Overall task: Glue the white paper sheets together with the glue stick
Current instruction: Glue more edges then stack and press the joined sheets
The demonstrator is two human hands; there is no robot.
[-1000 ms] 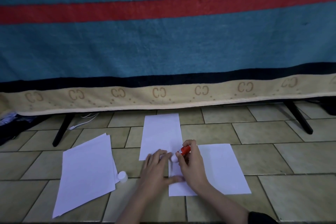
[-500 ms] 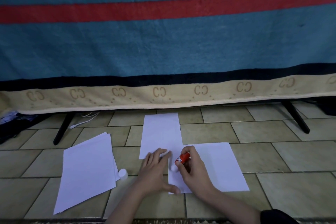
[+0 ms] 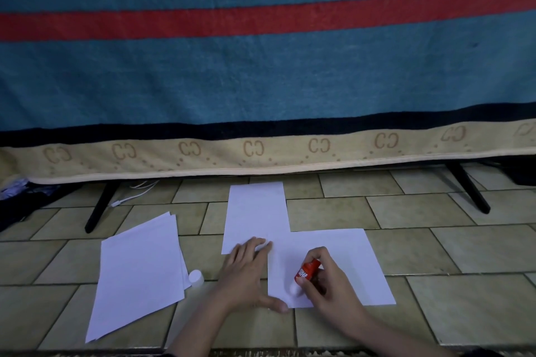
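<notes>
Two white sheets lie on the tiled floor in an L shape: an upright sheet [image 3: 256,211] at the back and a wide sheet [image 3: 348,258] in front of it on the right. My right hand [image 3: 330,284] grips a red glue stick [image 3: 306,271], tilted, its white tip down on the wide sheet near its front left corner. My left hand [image 3: 249,275] lies flat with fingers spread, fingertips on the upright sheet and thumb at the wide sheet's front left corner. The stick's white cap [image 3: 196,278] stands on the floor to the left.
A stack of white sheets [image 3: 139,275] lies on the floor at the left, beside the cap. A blue blanket with a red stripe [image 3: 261,66] hangs over a frame with black legs [image 3: 98,209] behind the sheets. A white cable [image 3: 133,194] lies underneath.
My right hand has slid the glue stick toward me along the wide sheet's left edge, down to its front left corner. My left hand stays pressed on the sheets.
</notes>
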